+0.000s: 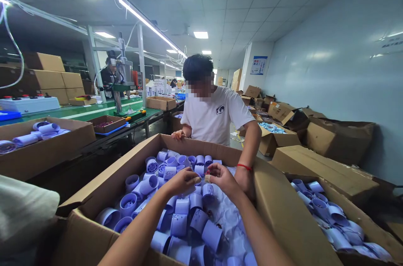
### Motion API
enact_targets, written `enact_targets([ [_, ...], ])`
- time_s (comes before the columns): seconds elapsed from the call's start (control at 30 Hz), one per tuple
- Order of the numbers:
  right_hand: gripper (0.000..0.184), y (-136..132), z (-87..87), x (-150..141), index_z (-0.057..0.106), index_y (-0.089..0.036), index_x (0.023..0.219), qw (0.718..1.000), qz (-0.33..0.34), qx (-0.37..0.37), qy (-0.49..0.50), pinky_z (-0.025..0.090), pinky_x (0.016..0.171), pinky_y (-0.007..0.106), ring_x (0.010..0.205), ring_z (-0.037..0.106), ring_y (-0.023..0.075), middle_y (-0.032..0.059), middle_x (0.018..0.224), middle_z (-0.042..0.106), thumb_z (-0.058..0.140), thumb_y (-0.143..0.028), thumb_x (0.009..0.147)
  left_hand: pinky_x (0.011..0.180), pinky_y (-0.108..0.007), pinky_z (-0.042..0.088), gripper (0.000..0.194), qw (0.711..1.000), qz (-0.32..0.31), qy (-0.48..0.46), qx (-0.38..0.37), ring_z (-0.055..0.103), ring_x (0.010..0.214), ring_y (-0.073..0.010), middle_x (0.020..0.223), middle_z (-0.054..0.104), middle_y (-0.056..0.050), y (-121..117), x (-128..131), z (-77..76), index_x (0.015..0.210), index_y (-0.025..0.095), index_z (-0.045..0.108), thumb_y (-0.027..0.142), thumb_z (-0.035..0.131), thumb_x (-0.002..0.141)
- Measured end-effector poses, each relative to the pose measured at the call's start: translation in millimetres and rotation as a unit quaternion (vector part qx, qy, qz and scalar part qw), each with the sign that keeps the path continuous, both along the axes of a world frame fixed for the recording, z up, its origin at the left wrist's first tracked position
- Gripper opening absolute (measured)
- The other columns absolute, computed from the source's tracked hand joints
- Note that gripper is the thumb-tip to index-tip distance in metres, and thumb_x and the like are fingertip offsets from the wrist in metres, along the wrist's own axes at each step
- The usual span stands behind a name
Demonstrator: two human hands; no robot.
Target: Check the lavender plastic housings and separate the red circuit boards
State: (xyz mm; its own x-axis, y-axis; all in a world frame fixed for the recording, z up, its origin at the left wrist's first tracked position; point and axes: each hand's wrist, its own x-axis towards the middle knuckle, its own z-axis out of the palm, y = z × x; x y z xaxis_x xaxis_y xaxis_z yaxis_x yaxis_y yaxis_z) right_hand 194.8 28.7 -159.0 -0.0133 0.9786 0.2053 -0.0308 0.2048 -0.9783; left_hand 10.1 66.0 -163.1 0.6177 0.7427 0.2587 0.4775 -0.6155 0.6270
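Note:
My left hand (182,181) and my right hand (222,176) meet over a large open cardboard box (280,215). Both are closed in a pinch around a small part (207,176) with a red bit, held between the fingertips. Below them the box holds several pale lavender plastic cylinder housings (179,215) on white sheeting. Across the box a person in a white T-shirt (215,117) rests a hand on its far rim and reaches the other arm, with a red wrist string, inside.
Another box of lavender housings (333,215) stands at the right, closed cartons (321,165) behind it. On the left runs a green conveyor bench (78,111) with a press machine (123,77) and a box of parts (44,136). Stacked cartons line the far left.

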Motion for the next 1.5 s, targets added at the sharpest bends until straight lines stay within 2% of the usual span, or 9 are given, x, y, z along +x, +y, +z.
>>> enact_targets([
  [0.33,0.025,0,1.3,19,0.070,-0.016,0.073,0.992,-0.011,-0.004,-0.123,0.047,0.062,0.029,0.065,0.059,0.0157,0.0007,0.067,0.067,0.073,-0.032,0.054,0.068,-0.024,0.040,0.032,0.999,0.034,-0.004,-0.020,0.050,0.071,-0.0143,0.071,0.055,-0.002,9,-5,-4.1,0.069,0.018,0.068,0.039,0.048,0.082],
  [0.63,0.029,-4,9.1,15,0.072,-0.015,0.078,0.994,-0.019,0.018,-0.108,0.046,0.060,0.029,0.058,0.055,0.0131,-0.0010,0.060,0.064,0.070,-0.035,0.057,0.066,-0.024,0.039,0.036,0.999,0.052,-0.006,-0.010,0.047,0.065,-0.0137,0.064,0.054,0.001,8,-5,-3.3,0.066,0.017,0.065,0.042,0.045,0.082],
  [0.77,0.033,-2,1.0,9,0.072,-0.016,0.085,0.990,-0.051,0.030,-0.126,0.048,0.063,0.030,0.064,0.058,0.0155,0.0016,0.069,0.068,0.068,-0.034,0.058,0.071,-0.025,0.041,0.032,0.996,0.082,-0.026,-0.024,0.053,0.072,-0.0159,0.076,0.062,-0.001,5,-6,-0.6,0.089,0.019,0.068,0.044,0.049,0.079],
  [0.87,0.031,0,-3.2,8,0.072,-0.017,0.085,0.986,-0.064,0.053,-0.144,0.048,0.063,0.030,0.066,0.060,0.0170,0.0033,0.072,0.070,0.066,-0.035,0.061,0.071,-0.027,0.041,0.049,0.988,0.143,-0.040,-0.044,0.054,0.073,-0.0172,0.079,0.060,-0.001,4,-7,1.3,0.115,0.019,0.056,0.047,0.055,0.074],
  [0.97,0.029,2,-4.2,11,0.072,-0.018,0.083,0.980,-0.091,0.073,-0.159,0.048,0.063,0.030,0.066,0.060,0.0176,0.0038,0.072,0.070,0.064,-0.036,0.063,0.067,-0.029,0.041,0.061,0.975,0.208,-0.047,-0.062,0.053,0.070,-0.0184,0.071,0.054,0.001,4,-8,1.0,0.120,0.018,0.048,0.049,0.060,0.069],
  [1.07,0.031,4,-3.7,13,0.072,-0.018,0.082,0.976,-0.124,0.082,-0.160,0.049,0.061,0.031,0.065,0.061,0.0190,0.0053,0.072,0.071,0.064,-0.041,0.064,0.064,-0.028,0.040,0.064,0.966,0.230,-0.069,-0.094,0.051,0.065,-0.0166,0.065,0.045,0.005,3,-6,-0.8,0.115,0.019,0.046,0.050,0.066,0.062],
  [1.17,0.039,6,-3.5,13,0.071,-0.017,0.082,0.977,-0.141,0.088,-0.132,0.050,0.064,0.034,0.068,0.063,0.0210,0.0075,0.075,0.072,0.063,-0.051,0.063,0.057,-0.027,0.040,0.061,0.945,0.214,-0.121,-0.215,0.047,0.057,-0.0133,0.062,0.042,0.007,0,0,-0.8,0.108,0.022,0.046,0.060,0.062,0.063],
  [1.3,0.047,7,-4.9,8,0.070,-0.015,0.086,0.978,-0.166,0.086,-0.094,0.050,0.066,0.035,0.069,0.063,0.0216,0.0089,0.076,0.072,0.064,-0.055,0.062,0.057,-0.025,0.043,0.062,0.879,0.129,-0.248,-0.385,0.047,0.058,-0.0097,0.069,0.049,0.005,-7,9,1.8,0.096,0.023,0.048,0.073,0.057,0.060],
  [1.5,0.051,8,-11.7,-12,0.068,-0.017,0.084,0.985,-0.160,0.033,0.046,0.051,0.065,0.033,0.070,0.063,0.0206,0.0052,0.074,0.070,0.069,-0.060,0.056,0.061,-0.020,0.040,0.059,0.810,-0.012,-0.363,-0.461,0.050,0.062,-0.0067,0.074,0.051,0.006,-28,27,4.0,0.086,0.023,0.042,0.050,0.080,0.050],
])
